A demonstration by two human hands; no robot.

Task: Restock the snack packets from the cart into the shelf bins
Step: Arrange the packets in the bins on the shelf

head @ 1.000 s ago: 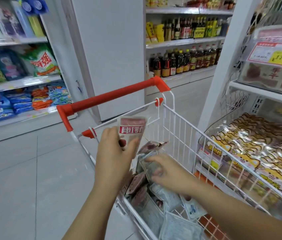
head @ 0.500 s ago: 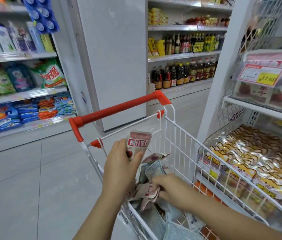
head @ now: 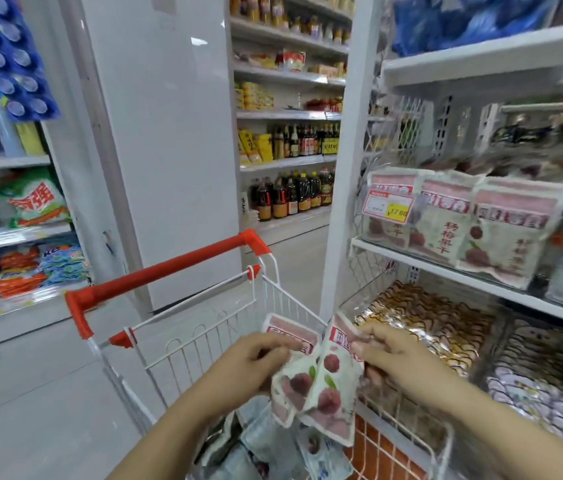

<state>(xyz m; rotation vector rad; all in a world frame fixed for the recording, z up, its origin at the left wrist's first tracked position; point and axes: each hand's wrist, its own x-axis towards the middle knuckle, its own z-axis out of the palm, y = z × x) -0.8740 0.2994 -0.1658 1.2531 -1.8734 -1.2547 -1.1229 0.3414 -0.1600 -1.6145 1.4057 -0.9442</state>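
The snack packets [head: 332,386] I held were white, printed with dark red berries and green leaves, under a pink band with a red label. My cart [head: 190,302] was white wire with an orange-red handle [head: 166,267]. The price tag [head: 388,204] was red, white and yellow.

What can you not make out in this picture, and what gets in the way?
Head view, top right: goods in the grey crate are motion-blurred.
Head view: small print on the price tag is too small.
Head view: loose packets low in the cart are cut off by the bottom edge.
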